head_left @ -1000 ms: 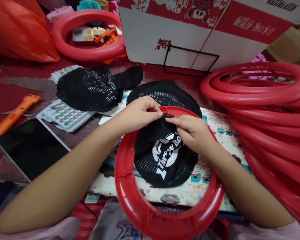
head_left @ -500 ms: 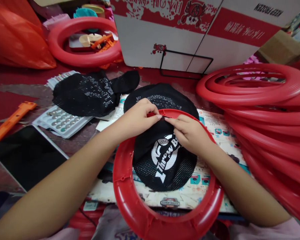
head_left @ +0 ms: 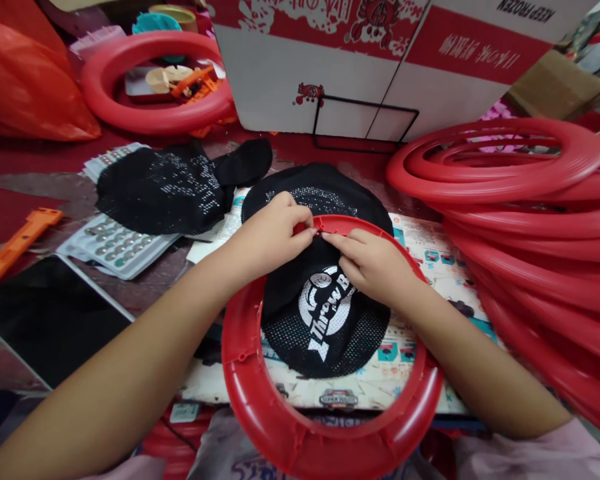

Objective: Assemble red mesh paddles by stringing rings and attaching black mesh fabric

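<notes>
A red plastic ring (head_left: 241, 360), its ribbed hollow side up, lies in front of me. Inside it rests a black mesh net (head_left: 330, 347) with a white "Throw" ball print. At the ring's far rim my left hand (head_left: 287, 227) pinches the net's edge between thumb and fingers. My right hand (head_left: 373, 263) meets it there, its index fingertip pressing on the same edge and the other fingers curled. The exact spot between the fingertips is too small to make out. Just beyond the ring lies another black mesh piece (head_left: 325, 177), partly covered by it.
Red rings (head_left: 520, 267) are stacked at right. A black mesh pile (head_left: 160, 190) and a tray of silver discs (head_left: 117, 247) lie left, near a dark flat panel (head_left: 55, 320) and an orange bar (head_left: 17, 247). Behind stand a white-red carton (head_left: 275, 87) and a wire frame (head_left: 367, 100).
The whole view has shifted slightly. Both hands stay at the far rim of the ring, with the fingertips moved only a little along the net's edge.
</notes>
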The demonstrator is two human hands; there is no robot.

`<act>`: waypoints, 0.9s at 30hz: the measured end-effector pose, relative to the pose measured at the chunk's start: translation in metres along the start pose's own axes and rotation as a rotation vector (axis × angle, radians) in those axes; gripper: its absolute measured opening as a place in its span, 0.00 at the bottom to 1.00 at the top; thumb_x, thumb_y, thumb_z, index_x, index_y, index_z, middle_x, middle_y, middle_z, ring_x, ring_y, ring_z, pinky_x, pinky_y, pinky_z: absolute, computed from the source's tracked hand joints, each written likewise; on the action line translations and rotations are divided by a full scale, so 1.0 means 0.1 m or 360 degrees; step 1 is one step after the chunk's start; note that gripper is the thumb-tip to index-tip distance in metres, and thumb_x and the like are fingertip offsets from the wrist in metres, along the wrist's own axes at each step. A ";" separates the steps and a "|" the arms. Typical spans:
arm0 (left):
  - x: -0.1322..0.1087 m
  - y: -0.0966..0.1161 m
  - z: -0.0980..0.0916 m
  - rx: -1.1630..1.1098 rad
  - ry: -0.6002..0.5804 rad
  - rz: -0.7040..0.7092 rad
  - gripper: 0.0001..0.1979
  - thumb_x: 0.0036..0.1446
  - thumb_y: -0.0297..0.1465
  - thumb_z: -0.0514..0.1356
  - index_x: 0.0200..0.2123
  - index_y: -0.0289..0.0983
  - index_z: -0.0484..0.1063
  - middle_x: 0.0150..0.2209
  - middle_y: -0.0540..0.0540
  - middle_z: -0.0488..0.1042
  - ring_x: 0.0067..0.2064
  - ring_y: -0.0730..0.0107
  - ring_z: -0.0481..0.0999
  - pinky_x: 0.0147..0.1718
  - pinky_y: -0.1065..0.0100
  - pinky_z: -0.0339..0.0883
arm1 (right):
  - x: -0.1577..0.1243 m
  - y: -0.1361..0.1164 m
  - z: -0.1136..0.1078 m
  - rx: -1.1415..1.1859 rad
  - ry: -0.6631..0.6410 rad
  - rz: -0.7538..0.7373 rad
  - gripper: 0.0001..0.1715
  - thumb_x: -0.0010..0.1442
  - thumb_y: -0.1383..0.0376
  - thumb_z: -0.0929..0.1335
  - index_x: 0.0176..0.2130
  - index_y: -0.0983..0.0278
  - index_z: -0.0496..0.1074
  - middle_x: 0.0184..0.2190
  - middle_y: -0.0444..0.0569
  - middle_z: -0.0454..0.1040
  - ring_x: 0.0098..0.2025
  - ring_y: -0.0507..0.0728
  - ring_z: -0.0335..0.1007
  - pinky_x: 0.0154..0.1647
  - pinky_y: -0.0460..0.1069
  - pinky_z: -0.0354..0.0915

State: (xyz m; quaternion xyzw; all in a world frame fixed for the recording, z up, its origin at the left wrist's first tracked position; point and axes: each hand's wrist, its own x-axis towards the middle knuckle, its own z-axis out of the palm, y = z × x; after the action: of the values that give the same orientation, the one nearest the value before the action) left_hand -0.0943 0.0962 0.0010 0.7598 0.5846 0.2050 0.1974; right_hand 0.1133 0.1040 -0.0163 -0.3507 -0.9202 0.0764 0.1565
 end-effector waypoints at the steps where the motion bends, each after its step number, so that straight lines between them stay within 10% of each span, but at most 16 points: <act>1: -0.01 0.00 0.00 0.0033 0.0040 0.0075 0.08 0.58 0.30 0.55 0.36 0.35 0.73 0.38 0.45 0.65 0.41 0.64 0.70 0.47 0.59 0.67 | -0.02 0.01 0.00 0.0040 0.0059 -0.0040 0.23 0.62 0.70 0.60 0.52 0.67 0.75 0.38 0.54 0.77 0.37 0.56 0.72 0.38 0.50 0.69; 9: -0.04 0.00 0.02 0.0120 0.0090 0.0778 0.11 0.63 0.25 0.50 0.42 0.36 0.72 0.48 0.40 0.72 0.51 0.59 0.70 0.53 0.56 0.65 | -0.06 0.12 0.01 0.0076 0.0346 -0.0023 0.20 0.61 0.72 0.60 0.45 0.67 0.78 0.39 0.54 0.79 0.41 0.57 0.75 0.44 0.53 0.73; 27: -0.04 0.00 0.01 0.0362 -0.0075 0.0743 0.20 0.65 0.25 0.46 0.54 0.30 0.72 0.54 0.39 0.74 0.55 0.54 0.67 0.57 0.54 0.63 | 0.02 0.06 0.01 -0.0282 0.0393 0.0030 0.22 0.65 0.70 0.58 0.43 0.71 0.79 0.29 0.55 0.73 0.33 0.58 0.67 0.37 0.50 0.64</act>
State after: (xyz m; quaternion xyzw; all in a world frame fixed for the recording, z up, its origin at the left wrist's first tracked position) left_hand -0.0944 0.0917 -0.0002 0.8960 0.4079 0.1601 0.0715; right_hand 0.1156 0.1097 -0.0181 -0.3784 -0.8938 -0.0474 0.2360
